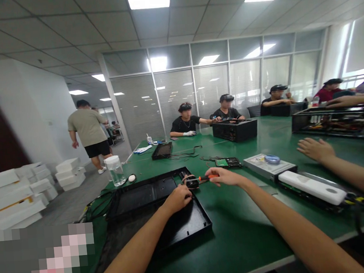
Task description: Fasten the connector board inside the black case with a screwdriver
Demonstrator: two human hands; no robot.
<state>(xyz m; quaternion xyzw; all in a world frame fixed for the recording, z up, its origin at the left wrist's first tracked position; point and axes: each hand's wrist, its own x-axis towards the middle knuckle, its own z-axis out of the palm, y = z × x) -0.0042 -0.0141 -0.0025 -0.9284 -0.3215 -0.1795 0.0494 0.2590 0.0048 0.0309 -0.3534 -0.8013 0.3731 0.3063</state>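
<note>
My right hand (225, 177) is closed round the handle of a screwdriver (204, 178) with an orange and black grip, its shaft pointing left. The shaft reaches a small dark part with wires (192, 183), possibly a fan, at the far right edge of a black case panel (189, 221). Just in front of that part my left hand (179, 198) is held with curled fingers over the panel. What those fingers pinch is hidden. Another black panel section (139, 195) lies behind the left forearm.
On the green table (241, 233) are a green circuit board (225, 162), a metal drive (267, 165) with a blue roll (272, 159), and a white-topped unit (312, 187). A co-worker's hand (317, 149) rests at right. A clear jar (115, 171) stands left; black cases (235, 130) are farther back.
</note>
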